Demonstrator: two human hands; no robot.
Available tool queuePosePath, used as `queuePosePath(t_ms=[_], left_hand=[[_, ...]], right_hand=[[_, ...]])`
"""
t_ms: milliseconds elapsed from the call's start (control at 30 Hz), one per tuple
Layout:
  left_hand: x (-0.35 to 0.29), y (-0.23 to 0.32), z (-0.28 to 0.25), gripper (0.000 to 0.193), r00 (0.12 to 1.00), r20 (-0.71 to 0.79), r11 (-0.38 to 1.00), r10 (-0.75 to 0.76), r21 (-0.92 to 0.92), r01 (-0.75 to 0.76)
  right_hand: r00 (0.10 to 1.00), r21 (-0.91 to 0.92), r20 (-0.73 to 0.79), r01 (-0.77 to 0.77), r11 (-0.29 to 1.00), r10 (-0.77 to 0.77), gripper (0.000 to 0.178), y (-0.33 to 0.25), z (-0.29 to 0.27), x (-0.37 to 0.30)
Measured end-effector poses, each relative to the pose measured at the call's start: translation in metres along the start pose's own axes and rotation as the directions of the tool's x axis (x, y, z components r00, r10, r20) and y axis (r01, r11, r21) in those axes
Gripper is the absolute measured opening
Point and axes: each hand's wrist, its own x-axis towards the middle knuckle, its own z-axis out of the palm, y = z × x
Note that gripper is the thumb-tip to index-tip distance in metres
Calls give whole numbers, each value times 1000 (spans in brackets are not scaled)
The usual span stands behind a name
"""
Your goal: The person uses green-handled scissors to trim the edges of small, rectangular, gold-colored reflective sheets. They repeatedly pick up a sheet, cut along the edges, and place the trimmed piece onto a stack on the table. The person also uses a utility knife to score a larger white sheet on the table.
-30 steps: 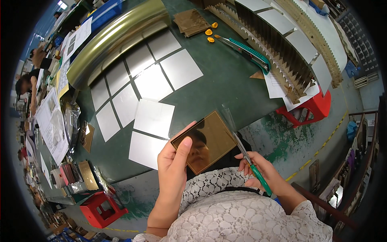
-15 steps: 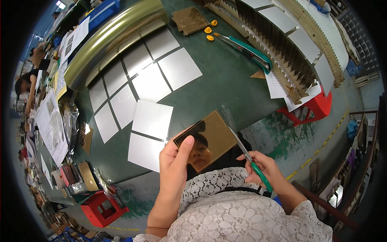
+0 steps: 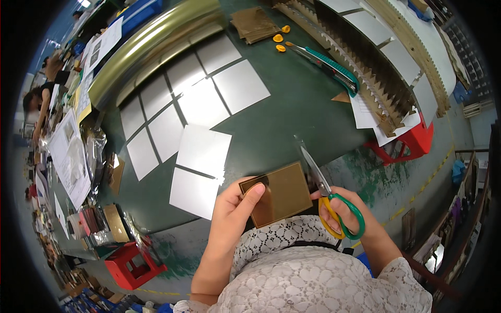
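A shiny brown-gold rectangular plate [image 3: 286, 194] with a thin border line is pinched at its left side by my left hand [image 3: 230, 208], thumb on top and fingers beneath. My right hand [image 3: 350, 209] holds scissors [image 3: 321, 183] by their green and yellow handle loops. The blades point up and away beside the plate's right edge, pressed together or nearly so. Near their tip there is a faint clear scrap, too thin to make out. Silvery square sheets [image 3: 199, 194] lie on the green table [image 3: 292, 112] beyond my left hand.
A big gold film roll [image 3: 156, 44] lies at the far left. Brown plates [image 3: 254, 25], yellow caps [image 3: 278, 38] and a green utility knife [image 3: 329, 68] lie at the back. Toothed racks [image 3: 360, 57] hold upright sheets. Red stools [image 3: 404, 143] flank the table.
The scissors have turned in my right hand, so both handle loops now show. The plate has shifted slightly right and down and tilted, and its reflection has changed.
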Motion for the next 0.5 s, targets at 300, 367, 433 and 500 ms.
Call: queuePosePath(t_ms=[300,367,433,500], left_hand=[[-13,12,-4,28,991,133,998,32,-63,-24],[-18,7,-10,33,987,133,996,87,-48,-81],[-20,3,-18,38,990,85,993,111,-48,-107],[-20,1,-24,40,995,-13,992,103,-65,-104]], right_hand=[[991,-11,25,131,991,-131,42,4,16,-15],[990,-32,23,137,990,-137,43,4,17,-17],[989,-48,27,144,988,-143,44,3,18,-18],[988,-58,38,150,987,-148,45,2,18,-19]])
